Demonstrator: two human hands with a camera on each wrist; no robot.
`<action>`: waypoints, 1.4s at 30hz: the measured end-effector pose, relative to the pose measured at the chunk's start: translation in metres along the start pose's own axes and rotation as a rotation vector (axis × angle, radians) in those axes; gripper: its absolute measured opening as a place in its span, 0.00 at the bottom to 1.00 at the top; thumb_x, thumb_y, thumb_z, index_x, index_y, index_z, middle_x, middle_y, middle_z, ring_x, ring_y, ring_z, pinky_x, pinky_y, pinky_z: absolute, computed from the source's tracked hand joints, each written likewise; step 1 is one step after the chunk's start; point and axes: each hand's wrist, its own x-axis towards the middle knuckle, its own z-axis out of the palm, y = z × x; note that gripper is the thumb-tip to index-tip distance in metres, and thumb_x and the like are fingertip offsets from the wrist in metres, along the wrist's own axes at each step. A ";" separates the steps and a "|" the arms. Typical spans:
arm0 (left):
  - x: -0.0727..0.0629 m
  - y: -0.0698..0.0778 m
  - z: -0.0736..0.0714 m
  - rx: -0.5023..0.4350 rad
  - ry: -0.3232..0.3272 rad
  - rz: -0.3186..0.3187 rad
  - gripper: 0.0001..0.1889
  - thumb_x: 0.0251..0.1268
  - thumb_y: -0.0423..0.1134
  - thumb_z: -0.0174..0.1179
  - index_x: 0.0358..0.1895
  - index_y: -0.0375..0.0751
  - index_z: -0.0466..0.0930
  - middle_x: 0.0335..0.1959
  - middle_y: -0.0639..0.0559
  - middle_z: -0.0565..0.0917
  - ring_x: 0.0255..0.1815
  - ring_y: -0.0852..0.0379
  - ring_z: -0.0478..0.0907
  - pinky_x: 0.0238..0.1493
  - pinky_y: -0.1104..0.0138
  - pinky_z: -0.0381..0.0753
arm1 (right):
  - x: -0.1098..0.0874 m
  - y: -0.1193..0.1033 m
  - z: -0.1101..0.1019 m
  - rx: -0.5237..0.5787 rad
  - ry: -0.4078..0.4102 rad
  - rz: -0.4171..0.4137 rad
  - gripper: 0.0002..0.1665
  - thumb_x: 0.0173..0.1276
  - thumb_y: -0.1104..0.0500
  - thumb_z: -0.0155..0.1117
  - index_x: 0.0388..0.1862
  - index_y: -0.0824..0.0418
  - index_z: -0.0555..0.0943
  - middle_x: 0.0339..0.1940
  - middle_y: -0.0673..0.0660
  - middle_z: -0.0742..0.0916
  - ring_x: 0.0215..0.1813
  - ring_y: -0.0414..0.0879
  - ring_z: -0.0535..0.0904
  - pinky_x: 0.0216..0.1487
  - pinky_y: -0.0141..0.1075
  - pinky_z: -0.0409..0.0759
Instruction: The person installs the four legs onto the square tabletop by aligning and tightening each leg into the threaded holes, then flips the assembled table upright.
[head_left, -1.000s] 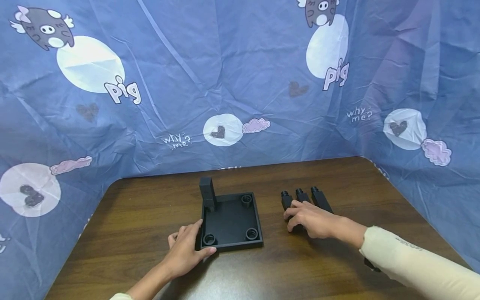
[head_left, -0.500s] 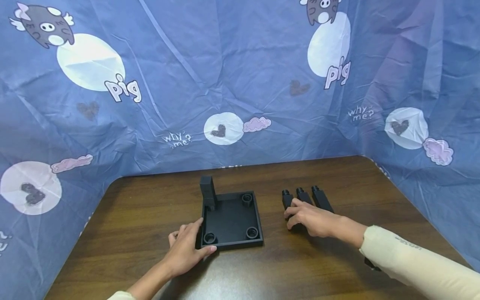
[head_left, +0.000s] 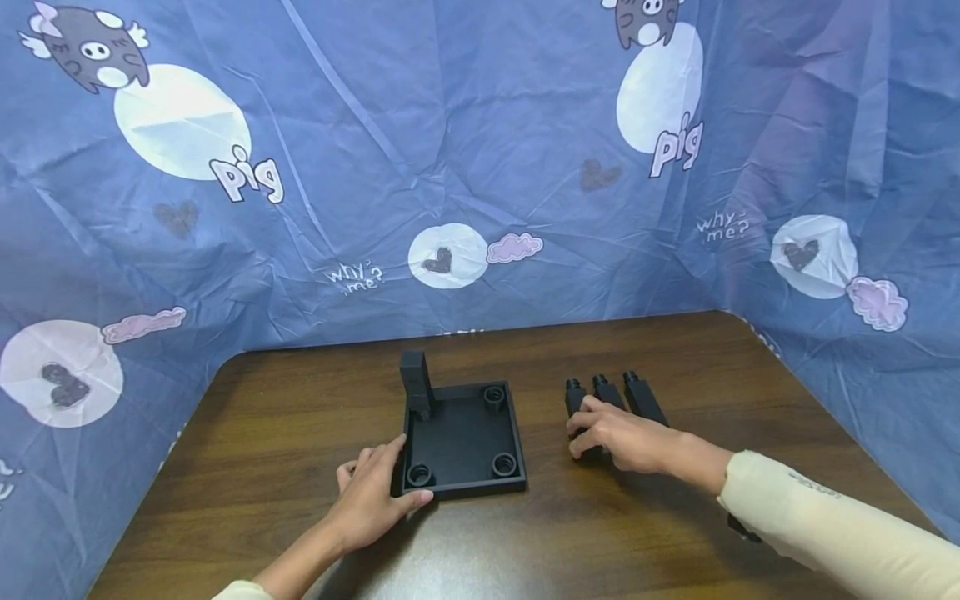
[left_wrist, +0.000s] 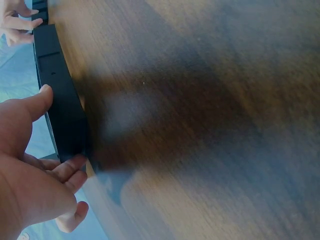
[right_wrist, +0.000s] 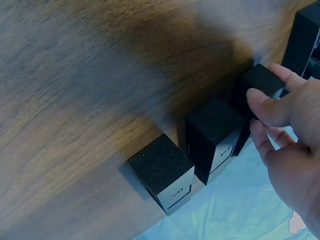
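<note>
Left hand around tray corner, right hand around one of three loose posts

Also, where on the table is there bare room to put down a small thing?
Bare table shows left of the tray and left hand, behind the tray up to the cloth, between tray and right hand, and in front, between the hands. It is crowded at right, where the right hand pinches the leftmost of three posts.

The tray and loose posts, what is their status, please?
Left hand holds tray at one corner. Right hand pinches leftmost loose post. Two other posts lie close alongside; no obstruction visible.
</note>
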 end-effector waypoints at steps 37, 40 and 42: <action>0.001 0.000 0.001 0.001 0.014 0.010 0.46 0.50 0.53 0.73 0.70 0.32 0.64 0.61 0.37 0.75 0.61 0.43 0.67 0.56 0.46 0.51 | 0.022 -0.009 -0.051 1.142 0.457 0.262 0.26 0.61 0.74 0.64 0.60 0.70 0.76 0.40 0.59 0.83 0.42 0.47 0.77 0.44 0.35 0.77; 0.001 0.001 0.001 0.003 0.015 0.010 0.46 0.51 0.53 0.73 0.70 0.32 0.64 0.61 0.37 0.75 0.61 0.43 0.67 0.57 0.46 0.51 | 0.025 -0.010 -0.054 1.217 0.473 0.254 0.27 0.62 0.75 0.63 0.61 0.71 0.74 0.42 0.60 0.83 0.44 0.48 0.77 0.47 0.37 0.78; 0.001 0.001 0.000 0.005 0.017 0.010 0.46 0.51 0.52 0.73 0.70 0.32 0.64 0.61 0.37 0.75 0.62 0.42 0.67 0.57 0.46 0.51 | 0.028 -0.010 -0.056 1.233 0.483 0.256 0.26 0.63 0.75 0.62 0.62 0.71 0.74 0.44 0.60 0.83 0.46 0.48 0.77 0.48 0.37 0.78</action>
